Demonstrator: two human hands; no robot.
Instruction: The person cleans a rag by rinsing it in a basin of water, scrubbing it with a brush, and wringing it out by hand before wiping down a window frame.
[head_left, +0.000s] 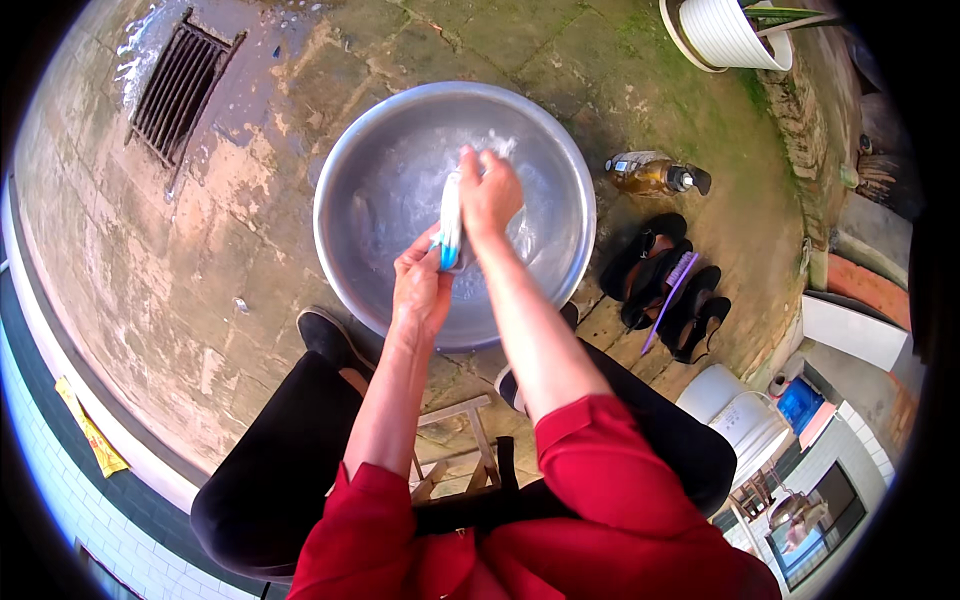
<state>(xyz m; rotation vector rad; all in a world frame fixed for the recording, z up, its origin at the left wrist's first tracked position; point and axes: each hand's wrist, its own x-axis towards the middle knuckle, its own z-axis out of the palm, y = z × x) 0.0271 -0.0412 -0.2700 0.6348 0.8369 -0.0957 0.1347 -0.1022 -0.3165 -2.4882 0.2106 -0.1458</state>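
Observation:
Between my hands is a narrow white and blue cloth item; its exact kind is hard to tell. My left hand pinches its lower, blue end. Around its upper, white end my right hand is closed, with the fingers partly hiding it. Both hands are over a wide, round metal basin on the ground. Water shows in the basin, with a splash just beyond my right hand.
Right of the basin lie an amber pump bottle, several black shoes and a purple brush across them. A floor drain grate is at upper left, a white plant pot at upper right. White buckets stand by my right knee.

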